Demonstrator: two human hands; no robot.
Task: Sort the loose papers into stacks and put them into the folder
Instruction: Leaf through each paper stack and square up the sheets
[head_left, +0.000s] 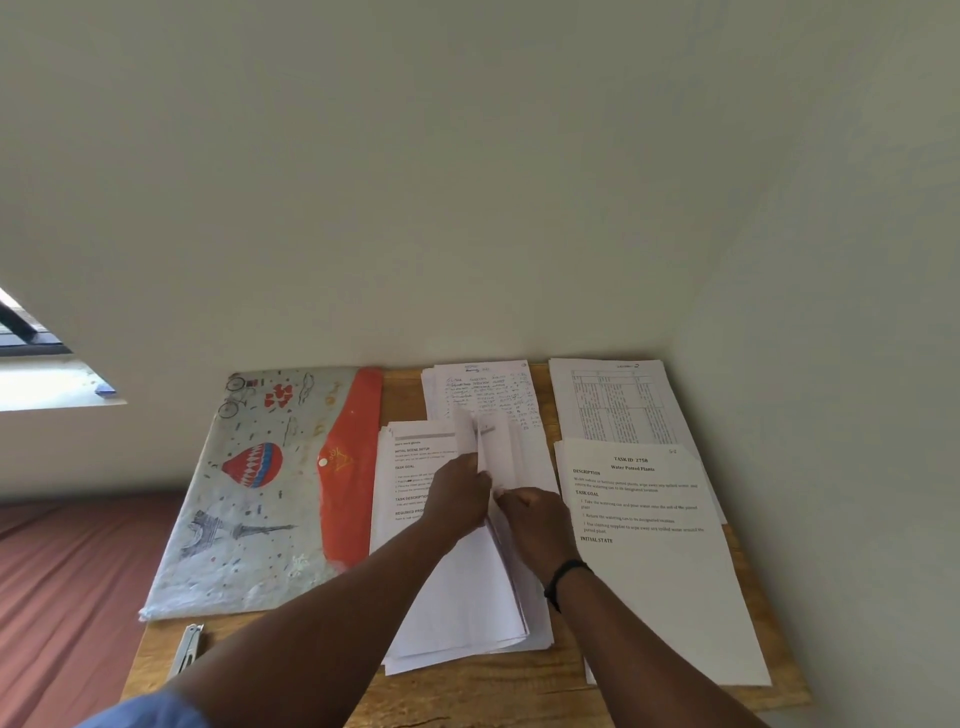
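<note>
A thick stack of loose papers (467, 597) lies in the middle of the wooden table (467, 691). My left hand (457, 493) pinches a few raised sheets (470, 431) at the stack's middle. My right hand (535, 525) grips the stack's right edge just beside it, with a black band on the wrist. A printed stack headed "Water Potted Plants" (660, 571) lies at the right. A handwritten stack (483, 389) and a table-printed stack (618, 405) lie at the back. The patterned folder (260, 493) with an orange flap (348, 467) lies at the left.
A white clip (188, 649) lies near the table's front left edge. A reddish-brown surface (67, 587) lies to the left, below the table. The wall (467, 208) stands right behind the table, with a window (41, 364) at the far left.
</note>
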